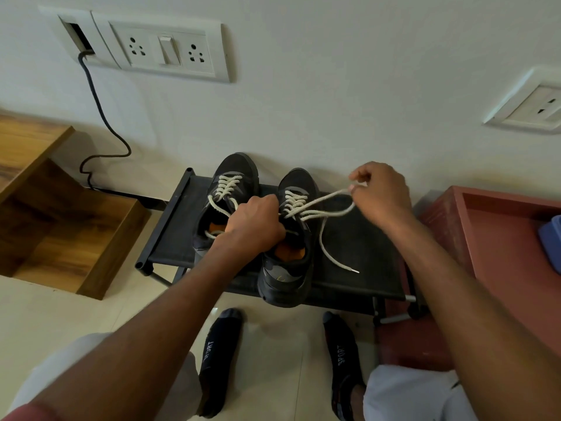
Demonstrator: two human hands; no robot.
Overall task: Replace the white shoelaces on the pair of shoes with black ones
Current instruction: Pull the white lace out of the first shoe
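One white lace (318, 205) loop between right hand (379, 196) fingertips, above right shoe (291, 253).

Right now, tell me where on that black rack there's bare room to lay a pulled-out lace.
The black rack has bare fabric right of the right shoe, crossed only by the white lace's loose end. A narrower strip lies left of the left shoe. The middle is crowded: both shoes, the left hand and the right hand pulling the lace.

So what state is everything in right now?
Right shoe: white lace untied, partly pulled out.
Left shoe: white lace untied, loose.
Right hand: pinches the lace.
Left hand: grips the right shoe.
Switch: position unclear.
Cable: plugged into the wall.
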